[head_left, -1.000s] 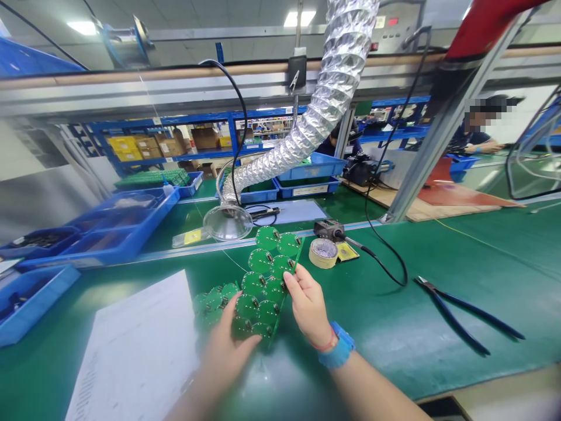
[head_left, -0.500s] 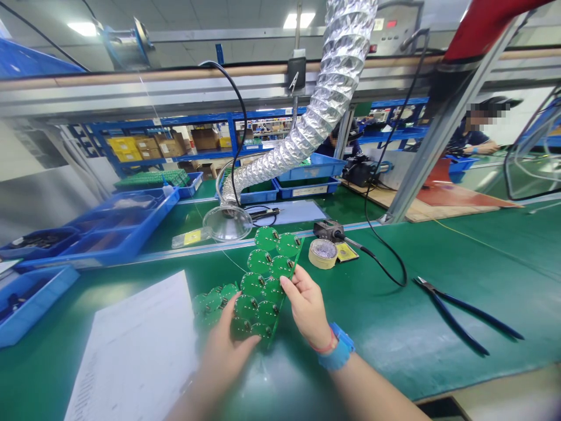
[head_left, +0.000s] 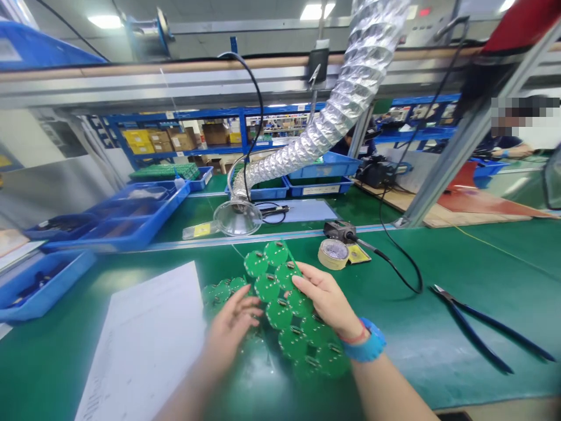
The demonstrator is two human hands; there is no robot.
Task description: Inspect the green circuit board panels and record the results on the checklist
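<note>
While the right hand's point(head_left: 328, 301) fingers are clamped on the right edge of a green circuit-board panel point(head_left: 267, 286), held tilted at centre frame, the left hand's point(head_left: 230, 324) fingers are parted just beside its left edge; contact there cannot be determined. A second green panel point(head_left: 222, 289) lies beyond the left hand on the worktop point(head_left: 416, 339). Further out: white sheet point(head_left: 153, 333), lower left; tape roll point(head_left: 333, 255), right of centre; dark-handled pliers point(head_left: 449, 297), lower right, jaws pointing upper left.
</note>
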